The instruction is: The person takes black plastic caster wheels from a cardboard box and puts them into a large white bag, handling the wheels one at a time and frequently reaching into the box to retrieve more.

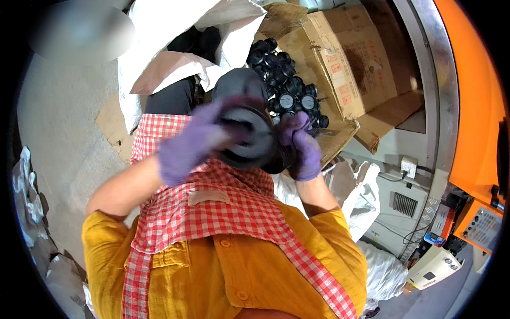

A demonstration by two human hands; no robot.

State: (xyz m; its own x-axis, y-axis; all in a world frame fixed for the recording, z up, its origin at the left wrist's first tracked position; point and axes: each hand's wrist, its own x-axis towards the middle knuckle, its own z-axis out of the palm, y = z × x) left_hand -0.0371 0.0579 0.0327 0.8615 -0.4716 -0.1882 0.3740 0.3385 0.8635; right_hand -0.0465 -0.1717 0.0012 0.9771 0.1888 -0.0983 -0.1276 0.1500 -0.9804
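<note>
Both my hands wear purple gloves and meet over my lap at a black round plastic part with a raised ring on its face. My left hand grips its left side, the fingers over the upper rim and the thumb toward the middle, somewhat smeared by motion. On the other side my right hand is closed around the dark edge of the piece; whether that edge is a second part, I cannot tell. Just beyond lies a pile of similar black plastic parts in an open cardboard box.
A white woven sack with dark pieces inside stands at the far left of the box. To the right rises an orange and grey machine, with a plug and cables low on its side. White plastic bags lie at the near right.
</note>
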